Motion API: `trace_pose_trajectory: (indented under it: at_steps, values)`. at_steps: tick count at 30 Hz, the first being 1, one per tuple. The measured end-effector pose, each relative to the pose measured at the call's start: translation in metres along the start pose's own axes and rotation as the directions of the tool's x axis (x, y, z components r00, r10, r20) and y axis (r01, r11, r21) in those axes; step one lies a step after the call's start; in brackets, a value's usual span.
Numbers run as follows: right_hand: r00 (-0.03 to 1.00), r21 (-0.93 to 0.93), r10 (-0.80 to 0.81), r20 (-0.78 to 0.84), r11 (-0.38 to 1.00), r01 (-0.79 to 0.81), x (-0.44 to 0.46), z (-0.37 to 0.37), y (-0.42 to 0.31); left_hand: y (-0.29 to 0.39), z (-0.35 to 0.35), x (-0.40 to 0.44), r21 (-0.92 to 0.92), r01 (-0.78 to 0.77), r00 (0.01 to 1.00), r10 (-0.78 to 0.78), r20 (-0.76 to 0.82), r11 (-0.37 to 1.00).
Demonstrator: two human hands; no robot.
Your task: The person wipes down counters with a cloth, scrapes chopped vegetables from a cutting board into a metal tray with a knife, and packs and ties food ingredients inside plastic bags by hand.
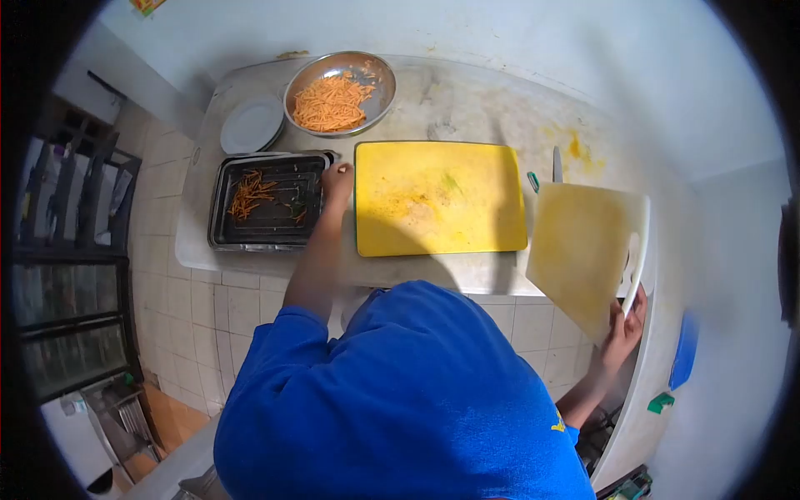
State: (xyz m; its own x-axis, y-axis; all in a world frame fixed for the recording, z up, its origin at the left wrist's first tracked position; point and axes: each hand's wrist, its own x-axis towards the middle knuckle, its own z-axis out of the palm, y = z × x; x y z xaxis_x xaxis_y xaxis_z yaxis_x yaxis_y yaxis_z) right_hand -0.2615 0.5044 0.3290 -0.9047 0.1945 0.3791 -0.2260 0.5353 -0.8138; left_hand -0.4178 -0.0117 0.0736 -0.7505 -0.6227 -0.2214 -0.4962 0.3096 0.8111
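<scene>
At the right end of the table, my right hand (627,323) is closed on the handle edge of a white, yellow-stained cutting board (579,242), which is tilted. My left hand (337,182) is at the right rim of a black tray (287,182); its fingers are bent, and what they hold, if anything, is too small to name. Thin orange shreds (248,196) lie in the tray. Between my hands a yellow cutting board (442,200) lies flat, with stains and small scraps on it.
Behind the tray stand a metal bowl (383,90) of orange shreds and a stack of grey plates (250,125). A knife (557,164) and a small green item (533,182) lie right of the yellow board. A wall (500,29) runs behind the table.
</scene>
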Motion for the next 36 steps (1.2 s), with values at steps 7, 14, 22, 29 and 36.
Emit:
trace_pose_trajectory:
  at_steps: [7, 14, 22, 29, 36]
  values:
    - [0.981, -0.379, -0.052, -0.186, 0.925, -0.023, 0.021, 0.110, -0.009, -0.057, 0.067, -0.034, -0.050, -0.482, 0.817, 0.469, 0.335, 0.875]
    - [0.971, -0.745, -0.068, 0.227, 0.630, 0.219, 0.001, 0.286, -0.054, 0.018, 0.008, -0.102, -0.497, 0.331, 0.628, 0.206, 0.750, 0.802]
    - [0.904, -0.586, 0.022, 0.427, 0.768, 0.258, -0.074, 0.417, 0.005, -0.036, -0.009, -0.066, -0.485, 0.523, 0.529, 0.180, 0.830, 0.701]
    - [0.858, -0.457, 0.018, 0.514, 0.852, 0.256, -0.076, 0.405, 0.017, -0.047, 0.017, -0.035, -0.396, 0.410, 0.624, 0.064, 0.779, 0.822]
    - [0.984, -0.378, -0.050, 0.169, 0.919, 0.112, -0.028, 0.244, 0.109, -0.067, 0.035, -0.028, 0.039, -0.215, 0.832, 0.162, 0.530, 0.976]
